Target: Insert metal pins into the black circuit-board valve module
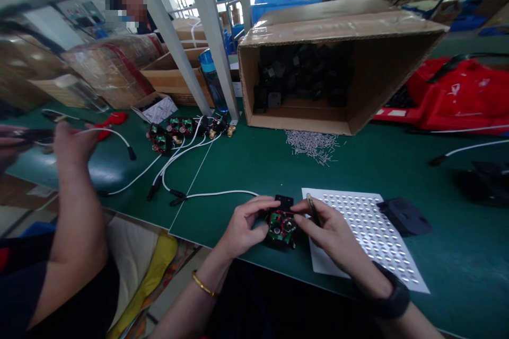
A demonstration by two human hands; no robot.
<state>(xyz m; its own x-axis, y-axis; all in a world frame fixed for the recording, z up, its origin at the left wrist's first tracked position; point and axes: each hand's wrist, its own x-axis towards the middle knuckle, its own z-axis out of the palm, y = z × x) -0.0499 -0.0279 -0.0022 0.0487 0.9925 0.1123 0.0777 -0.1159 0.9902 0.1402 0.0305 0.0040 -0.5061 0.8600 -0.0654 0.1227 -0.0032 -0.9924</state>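
The open black plastic case with a green circuit board (281,229) is near the front edge of the dark green table (242,161). The left hand (243,229) grips its nine o'clock side between thumb and fingers. The right hand (331,226) holds a slim dark stick-shaped tool (313,208); its fingertips are narrow at the board's two o'clock; whether they pinch something, I cannot tell. Thin silver pins (312,143) lie at one o'clock.

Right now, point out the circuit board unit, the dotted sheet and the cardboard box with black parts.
Circuit board unit (282,233), head view: its green board.
Dotted sheet (369,235), head view: near its middle.
Cardboard box (382,77), head view: its right inner wall.
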